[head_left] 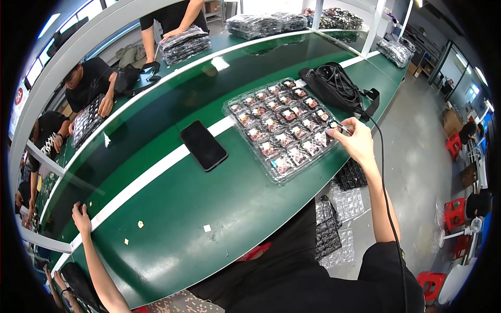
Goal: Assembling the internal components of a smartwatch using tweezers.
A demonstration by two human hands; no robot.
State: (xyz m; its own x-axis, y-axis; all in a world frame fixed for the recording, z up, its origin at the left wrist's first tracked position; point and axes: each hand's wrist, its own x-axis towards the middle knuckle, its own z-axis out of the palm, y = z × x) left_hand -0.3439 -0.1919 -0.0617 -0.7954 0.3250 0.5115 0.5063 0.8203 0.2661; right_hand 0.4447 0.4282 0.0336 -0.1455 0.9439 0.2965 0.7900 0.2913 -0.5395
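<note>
We note the clear tray (280, 178) of small packed pieces (284, 139) on the tabletop (177, 214), its right edge under the right grip (358, 140), fingers bent at one piece; closure we cannot tell. Left grip (81, 219) rests loosely open, well left.

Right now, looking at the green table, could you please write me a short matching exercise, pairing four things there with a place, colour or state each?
1. Phone
2. Tray
3. Bag
4. Right hand

A. At the tray's right-hand edge
B. Dark-screened, lying across the white stripe
C. Black, past the tray's upper-right side in the picture
D. Clear plastic, filled with rows of small pieces

Right pairs: 1-B, 2-D, 3-C, 4-A.
</note>
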